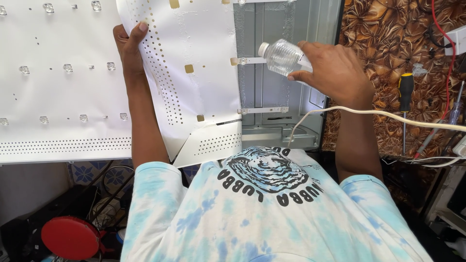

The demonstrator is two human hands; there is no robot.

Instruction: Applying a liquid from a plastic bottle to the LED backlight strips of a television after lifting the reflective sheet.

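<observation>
Fingers (303,73) around one clear bottle (281,57)

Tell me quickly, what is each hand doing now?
Left hand: closed on the edge of the white perforated sheet, lifting it.
Right hand: closed around a small clear bottle.

A workbench covered in a brown, leaf-patterned cloth (374,29) carries everything — most of it taken up by a grey metal panel back (279,87), laid flat from nine o'clock to the centre. On the panel lies a white perforated reflector sheet (58,97), its corner peeled up. At three o'clock, on bare cloth, rest a yellow-and-black screwdriver (405,92), a thinner red-handled tool (437,131) and a white cable (388,114) — a white socket block (458,41) sits at two o'clock
</observation>
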